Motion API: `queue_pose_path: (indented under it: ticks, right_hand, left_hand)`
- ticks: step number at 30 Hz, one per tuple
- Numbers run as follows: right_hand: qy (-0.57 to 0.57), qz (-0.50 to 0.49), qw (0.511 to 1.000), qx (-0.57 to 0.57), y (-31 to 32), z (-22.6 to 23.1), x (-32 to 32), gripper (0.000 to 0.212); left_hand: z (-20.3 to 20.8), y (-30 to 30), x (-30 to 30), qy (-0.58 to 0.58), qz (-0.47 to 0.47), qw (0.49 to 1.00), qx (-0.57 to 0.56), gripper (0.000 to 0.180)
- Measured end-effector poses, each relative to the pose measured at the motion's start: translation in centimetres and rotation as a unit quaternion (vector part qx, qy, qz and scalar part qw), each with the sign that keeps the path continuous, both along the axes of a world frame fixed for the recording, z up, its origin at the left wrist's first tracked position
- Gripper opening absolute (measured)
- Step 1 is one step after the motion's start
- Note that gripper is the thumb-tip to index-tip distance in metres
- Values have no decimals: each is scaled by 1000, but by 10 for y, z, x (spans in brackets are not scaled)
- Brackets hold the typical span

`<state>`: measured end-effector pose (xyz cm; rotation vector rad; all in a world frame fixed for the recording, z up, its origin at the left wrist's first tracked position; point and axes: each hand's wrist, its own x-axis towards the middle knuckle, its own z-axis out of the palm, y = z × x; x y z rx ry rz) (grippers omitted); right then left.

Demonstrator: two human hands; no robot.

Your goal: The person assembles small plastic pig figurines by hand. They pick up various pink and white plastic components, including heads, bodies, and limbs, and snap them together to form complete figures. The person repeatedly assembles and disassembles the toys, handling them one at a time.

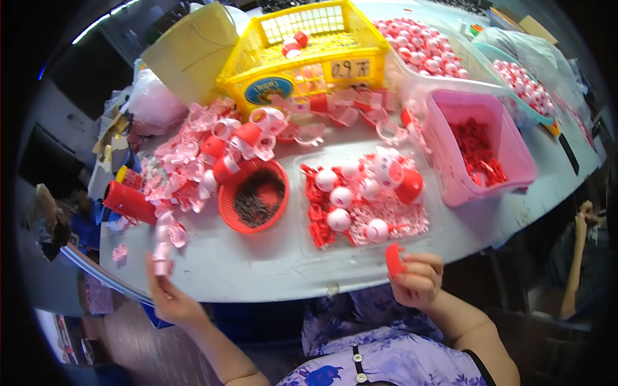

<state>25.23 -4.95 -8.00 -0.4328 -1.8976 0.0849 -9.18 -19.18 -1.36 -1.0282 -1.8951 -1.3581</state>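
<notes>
My right hand [417,278] is at the table's near edge, pinching a small red plastic piece [393,260] between thumb and fingers. My left hand [166,291] is at the near left edge, its fingers closed on a pale pink plastic piece [161,254]. Between the hands, further in, a clear shallow tray [302,241] holds white-and-pink balls [339,197], red clips and small pink parts. A round red basket [226,204] with small dark metal pieces stands left of the tray.
A heap of pink and red plastic parts [193,161] covers the left of the grey table [257,270]. A yellow basket [309,48] stands at the back, a pink bin [479,145] with red parts on the right. Another person's arm [579,257] shows at far right.
</notes>
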Motion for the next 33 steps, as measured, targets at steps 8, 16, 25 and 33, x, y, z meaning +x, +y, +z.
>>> queue_pose_path:
  ticks: [8,16,25,33]
  right_hand:
    - [185,211,910,-305,-25,24,-6,31]
    - [208,314,735,-564,-49,16,26,25]
    - [174,364,697,-593,-52,23,11,22]
    - [234,395,686,-565,-54,24,10,21]
  left_hand:
    - [-12,68,156,175,-311,915,-188,32]
    - [-22,61,180,82,-360,912,-179,41]
    - [-13,33,204,-129,-469,857,-169,50]
    - [-3,79,155,35,-258,928,-268,37]
